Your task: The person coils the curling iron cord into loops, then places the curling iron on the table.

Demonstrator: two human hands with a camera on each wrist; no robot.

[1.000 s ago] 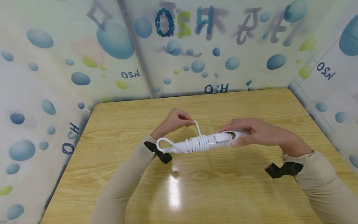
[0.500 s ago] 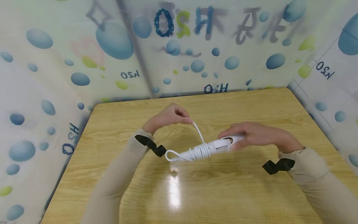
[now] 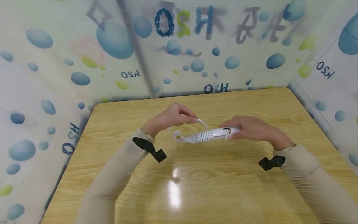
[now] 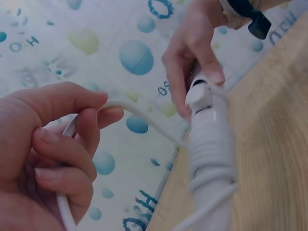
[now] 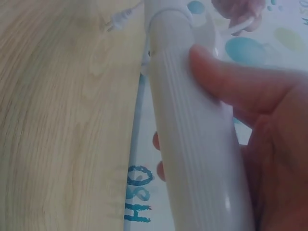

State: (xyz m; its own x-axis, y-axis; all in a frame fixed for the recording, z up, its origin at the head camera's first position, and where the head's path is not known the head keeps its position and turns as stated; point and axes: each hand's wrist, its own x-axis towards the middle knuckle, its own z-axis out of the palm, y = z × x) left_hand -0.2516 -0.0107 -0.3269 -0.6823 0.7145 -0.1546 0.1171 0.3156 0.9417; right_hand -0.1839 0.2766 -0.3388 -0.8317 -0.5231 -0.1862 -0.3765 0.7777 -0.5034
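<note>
A white hair iron (image 3: 219,133) is held above the table, lying nearly level. My right hand (image 3: 253,130) grips its right end, and in the right wrist view the thumb lies along the ribbed body (image 5: 185,134). White cord is wound in several coils (image 3: 202,136) around the other half. My left hand (image 3: 172,117) pinches a loose stretch of this cord (image 4: 144,115) between thumb and forefinger, up and left of the coils. The cord's tail runs back through the left palm. A two-pin plug (image 5: 120,20) dangles near the iron's left end.
A wood-grain table (image 3: 212,186) lies beneath both hands, its far edge meeting a wall (image 3: 179,65) printed with blue bubbles. Side walls rise at left and right. Black camera mounts (image 3: 151,149) sit on both wrists.
The hair iron's left end dipped, then rose back to nearly level. The left hand drew the cord up and away from the coils. The plug has come into view beside the iron.
</note>
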